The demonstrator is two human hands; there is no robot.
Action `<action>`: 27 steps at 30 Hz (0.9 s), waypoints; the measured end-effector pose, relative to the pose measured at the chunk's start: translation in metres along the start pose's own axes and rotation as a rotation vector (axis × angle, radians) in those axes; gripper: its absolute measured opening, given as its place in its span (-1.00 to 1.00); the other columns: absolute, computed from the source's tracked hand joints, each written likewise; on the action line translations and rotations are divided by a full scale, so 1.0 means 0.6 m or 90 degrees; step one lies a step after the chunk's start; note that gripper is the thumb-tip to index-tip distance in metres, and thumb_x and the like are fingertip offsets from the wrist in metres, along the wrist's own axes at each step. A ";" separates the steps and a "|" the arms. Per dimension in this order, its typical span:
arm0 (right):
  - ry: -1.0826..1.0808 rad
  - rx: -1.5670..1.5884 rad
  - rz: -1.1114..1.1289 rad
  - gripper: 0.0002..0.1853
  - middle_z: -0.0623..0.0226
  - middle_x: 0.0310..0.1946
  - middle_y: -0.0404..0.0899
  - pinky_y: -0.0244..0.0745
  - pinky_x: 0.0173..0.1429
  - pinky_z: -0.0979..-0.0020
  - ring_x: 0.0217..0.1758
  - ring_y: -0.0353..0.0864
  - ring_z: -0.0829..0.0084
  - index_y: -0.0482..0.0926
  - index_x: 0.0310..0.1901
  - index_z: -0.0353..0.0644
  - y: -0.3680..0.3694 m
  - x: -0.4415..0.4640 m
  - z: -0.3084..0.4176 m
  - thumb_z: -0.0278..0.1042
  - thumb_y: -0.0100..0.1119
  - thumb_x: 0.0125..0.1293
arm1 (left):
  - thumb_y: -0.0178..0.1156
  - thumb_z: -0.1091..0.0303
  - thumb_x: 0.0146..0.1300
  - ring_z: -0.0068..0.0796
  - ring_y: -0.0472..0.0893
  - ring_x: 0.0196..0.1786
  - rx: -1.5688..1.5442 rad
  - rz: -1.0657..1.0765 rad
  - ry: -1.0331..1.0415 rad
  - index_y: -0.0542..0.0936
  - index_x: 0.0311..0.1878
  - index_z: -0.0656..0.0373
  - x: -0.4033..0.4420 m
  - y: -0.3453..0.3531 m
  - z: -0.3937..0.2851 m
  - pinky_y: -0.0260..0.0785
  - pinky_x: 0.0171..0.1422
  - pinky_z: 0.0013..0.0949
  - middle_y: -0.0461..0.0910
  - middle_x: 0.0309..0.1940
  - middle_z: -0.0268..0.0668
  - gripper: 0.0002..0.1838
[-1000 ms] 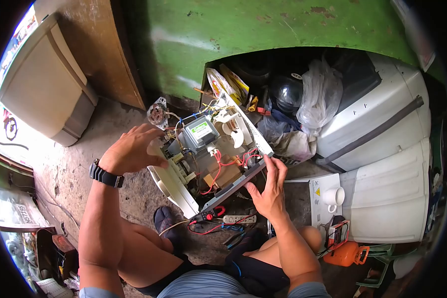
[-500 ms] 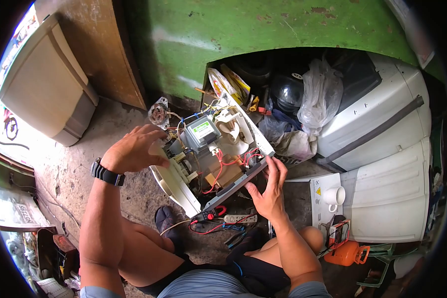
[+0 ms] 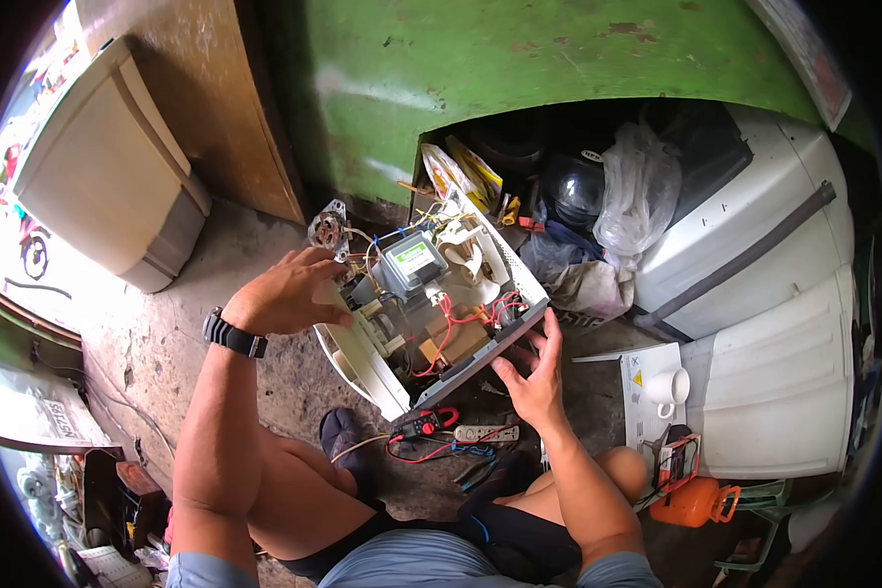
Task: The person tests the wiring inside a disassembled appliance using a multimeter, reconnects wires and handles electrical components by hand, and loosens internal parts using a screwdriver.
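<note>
An opened appliance chassis (image 3: 480,358) is tilted over the floor, its wires and parts exposed. Inside are a grey boxy component with a green-white label (image 3: 414,261), red wires (image 3: 448,323) and a white plastic part (image 3: 465,257). My left hand (image 3: 294,294), with a black watch on the wrist, curls over the cream front panel (image 3: 358,367) on the left side, thumb apart from fingers. My right hand (image 3: 534,377) supports the chassis's lower right edge, its fingertips partly under it. A motor-like part (image 3: 329,231) hangs on wires at the upper left.
A clamp meter (image 3: 423,424) and power strip (image 3: 487,433) lie on the floor by my feet. To the right are a white mug (image 3: 666,387) on a panel, an orange canister (image 3: 694,502) and a large white casing (image 3: 755,382). Plastic bags (image 3: 637,191) and a helmet (image 3: 573,186) sit behind.
The view has shifted slightly, moving the whole scene right. My right hand's fingers have moved further under the chassis edge; my left hand stays at the front panel.
</note>
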State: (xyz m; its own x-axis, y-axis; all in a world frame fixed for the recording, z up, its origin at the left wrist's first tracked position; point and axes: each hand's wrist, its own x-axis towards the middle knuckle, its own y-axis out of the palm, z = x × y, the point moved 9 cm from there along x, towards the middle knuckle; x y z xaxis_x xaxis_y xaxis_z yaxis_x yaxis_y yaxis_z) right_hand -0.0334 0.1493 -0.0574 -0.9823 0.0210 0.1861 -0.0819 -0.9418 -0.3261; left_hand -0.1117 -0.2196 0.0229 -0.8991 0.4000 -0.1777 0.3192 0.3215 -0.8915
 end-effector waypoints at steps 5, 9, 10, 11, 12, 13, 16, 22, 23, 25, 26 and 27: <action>-0.009 0.030 -0.007 0.17 -0.09 0.56 0.23 0.55 0.48 -0.04 0.55 0.44 0.00 -0.08 0.75 -0.22 0.001 0.000 0.012 -0.06 0.60 0.39 | 0.51 -0.15 0.33 -0.04 0.38 0.64 0.011 -0.008 -0.004 0.55 0.53 0.10 0.000 0.000 0.004 0.27 0.73 -0.06 0.43 0.58 -0.09 -0.18; -0.079 -0.113 -0.090 0.03 -0.14 0.57 0.22 0.52 0.52 -0.01 0.57 0.43 -0.05 0.00 0.72 -0.29 -0.028 -0.002 0.047 -0.12 0.49 0.49 | 0.44 -0.14 0.41 -0.02 0.43 0.60 -0.034 -0.013 -0.026 0.52 0.54 0.14 0.007 0.002 0.017 0.32 0.69 -0.06 0.44 0.56 -0.06 -0.21; -0.157 -0.167 -0.118 -0.06 -0.16 0.58 0.20 0.48 0.56 0.00 0.59 0.40 -0.07 0.05 0.70 -0.36 -0.034 0.000 0.095 -0.15 0.41 0.55 | 0.41 -0.14 0.43 -0.02 0.45 0.59 -0.050 -0.007 -0.044 0.52 0.54 0.15 0.007 0.000 0.020 0.33 0.68 -0.06 0.45 0.55 -0.04 -0.22; -0.215 -0.198 -0.135 -0.13 -0.18 0.53 0.33 0.51 0.55 0.03 0.54 0.49 -0.07 0.12 0.66 -0.41 -0.033 0.006 0.141 -0.21 0.40 0.55 | 0.41 -0.14 0.43 -0.02 0.45 0.59 -0.053 -0.016 -0.049 0.52 0.54 0.15 0.007 -0.007 0.017 0.33 0.68 -0.06 0.45 0.55 -0.04 -0.22; -0.213 -0.145 -0.072 -0.16 -0.19 0.48 0.42 0.53 0.54 0.04 0.50 0.54 -0.06 0.16 0.64 -0.41 -0.015 0.022 0.173 -0.23 0.40 0.54 | 0.39 -0.14 0.45 -0.01 0.46 0.58 -0.050 -0.019 -0.037 0.52 0.54 0.16 0.007 -0.010 0.010 0.34 0.67 -0.07 0.46 0.53 -0.04 -0.23; -0.205 -0.092 -0.009 -0.19 -0.19 0.43 0.50 0.54 0.53 0.05 0.47 0.59 -0.05 0.21 0.63 -0.41 0.008 0.038 0.205 -0.25 0.41 0.54 | 0.37 -0.14 0.46 -0.01 0.47 0.57 -0.047 -0.019 -0.026 0.52 0.54 0.16 0.005 -0.011 0.002 0.36 0.65 -0.08 0.47 0.52 -0.04 -0.25; -0.104 -0.065 0.160 -0.18 -0.25 0.46 0.52 0.52 0.55 0.06 0.50 0.60 -0.06 0.20 0.63 -0.38 0.118 0.115 0.242 -0.06 0.34 0.58 | 0.33 -0.15 0.48 0.01 0.50 0.54 -0.032 -0.022 -0.028 0.54 0.52 0.16 0.005 -0.014 -0.006 0.38 0.63 -0.07 0.51 0.49 -0.02 -0.27; -0.034 -0.482 0.243 -0.01 -0.47 0.32 0.58 0.47 0.54 -0.09 0.41 0.61 -0.30 0.11 0.66 -0.43 0.242 0.238 0.208 0.34 0.06 0.61 | 0.32 -0.11 0.49 0.03 0.46 0.59 -0.046 -0.013 -0.064 0.52 0.55 0.17 -0.001 -0.013 0.008 0.36 0.65 -0.06 0.45 0.57 0.03 -0.27; 0.027 -0.488 0.272 0.00 -0.45 0.33 0.58 0.46 0.55 -0.08 0.42 0.60 -0.31 0.11 0.67 -0.41 0.245 0.236 0.202 0.37 0.05 0.61 | 0.32 -0.11 0.49 0.03 0.46 0.59 -0.049 -0.015 -0.065 0.52 0.55 0.17 -0.006 -0.017 0.009 0.36 0.65 -0.06 0.45 0.57 0.03 -0.27; 0.088 -0.498 0.302 0.01 -0.44 0.33 0.59 0.45 0.56 -0.08 0.42 0.60 -0.32 0.11 0.68 -0.39 0.254 0.238 0.187 0.41 0.03 0.60 | 0.33 -0.09 0.48 0.03 0.46 0.60 -0.071 -0.008 -0.038 0.53 0.55 0.18 -0.009 -0.017 0.005 0.35 0.66 -0.05 0.45 0.57 0.01 -0.27; 0.103 -0.501 0.307 0.03 -0.43 0.36 0.57 0.44 0.57 -0.08 0.45 0.58 -0.31 0.09 0.69 -0.35 0.261 0.246 0.161 0.45 0.01 0.59 | 0.33 -0.09 0.48 0.03 0.46 0.60 -0.074 -0.008 -0.036 0.53 0.55 0.18 -0.010 -0.014 0.006 0.35 0.66 -0.05 0.45 0.57 0.01 -0.27; 0.117 -0.503 0.310 0.04 -0.42 0.39 0.55 0.43 0.58 -0.09 0.49 0.56 -0.31 0.08 0.70 -0.31 0.269 0.258 0.132 0.49 -0.02 0.58 | 0.33 -0.09 0.49 0.02 0.45 0.61 -0.067 -0.015 -0.042 0.53 0.54 0.20 -0.009 -0.012 0.010 0.34 0.67 -0.06 0.45 0.57 0.01 -0.27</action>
State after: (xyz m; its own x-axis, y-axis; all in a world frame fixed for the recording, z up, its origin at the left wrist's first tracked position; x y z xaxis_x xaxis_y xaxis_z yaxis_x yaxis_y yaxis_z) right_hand -0.1853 -0.0261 -0.0078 -0.9442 -0.1989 -0.2624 0.3197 -0.3621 -0.8756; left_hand -0.1109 -0.2292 0.0281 -0.9233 0.3350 -0.1878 0.3245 0.4191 -0.8480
